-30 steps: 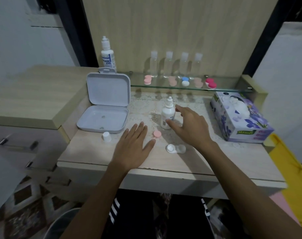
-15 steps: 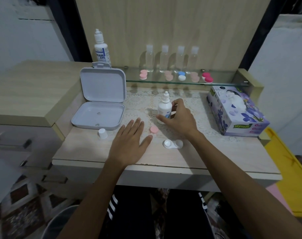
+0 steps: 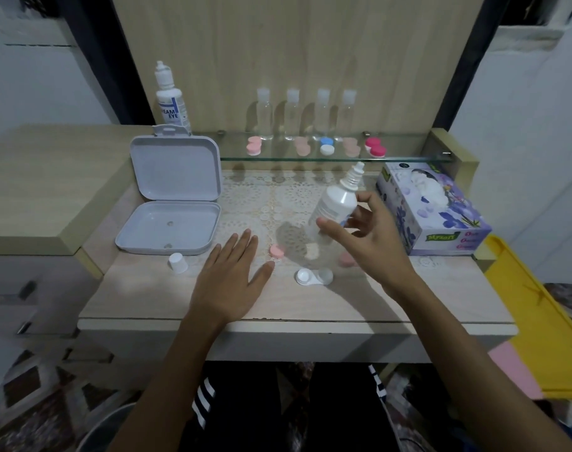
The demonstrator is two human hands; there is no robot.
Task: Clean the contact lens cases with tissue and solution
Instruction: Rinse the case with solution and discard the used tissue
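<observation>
Desk top [image 3: 147, 298]: pale wood-grain laminate, matt. Back panel [image 3: 294, 53]: same grain, smooth. Far shelf [image 3: 408, 158]: clear glass, glossy. Open storage box [image 3: 177, 203] on the left: grey plastic, satin. Solution bottle [image 3: 335, 203]: white plastic, smooth. Contact lens case [image 3: 314, 276]: white/translucent plastic. Tissue box [image 3: 434, 210] on the right: printed card, slight sheen. Lace-pattern mat [image 3: 265, 203]: looks like cloth or vinyl, can't tell.

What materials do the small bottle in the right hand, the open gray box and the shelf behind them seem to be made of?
Small bottle: looks like white plastic, smooth and opaque with a soft sheen. Open gray box: probably molded plastic, matte, with rounded corners and a hinged lid. Shelf: apparently clear glass; the surface under it shows through and its front edge looks greenish.
</observation>
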